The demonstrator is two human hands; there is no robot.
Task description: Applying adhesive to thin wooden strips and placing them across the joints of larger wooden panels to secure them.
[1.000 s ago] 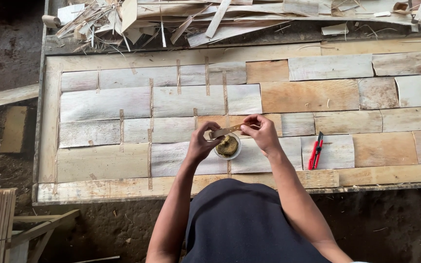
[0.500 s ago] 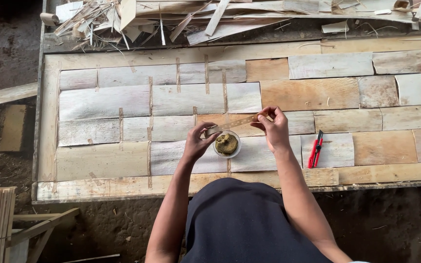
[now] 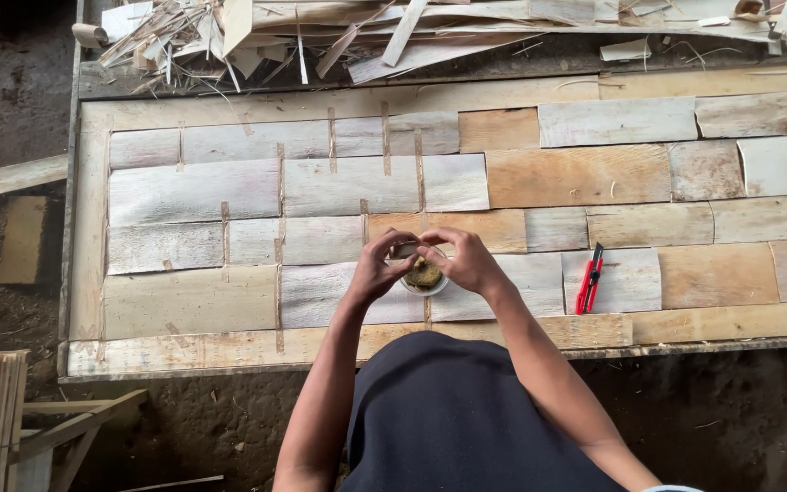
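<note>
Both hands met over the small bowl (image 3: 425,275).
A thin strip (image 3: 404,248) is pinched between left hand (image 3: 377,267) and right hand (image 3: 468,261), lying crosswise just above the bowl on the table (image 3: 193,305).

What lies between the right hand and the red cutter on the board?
Nothing: between the right hand and the red cutter, the head view shows only bare pale veneer sheets.

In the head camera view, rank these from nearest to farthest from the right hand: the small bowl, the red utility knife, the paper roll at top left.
1. small bowl, just left of the right hand, touching
2. red utility knife, to its right on the board
3. paper roll, far top-left corner
</note>
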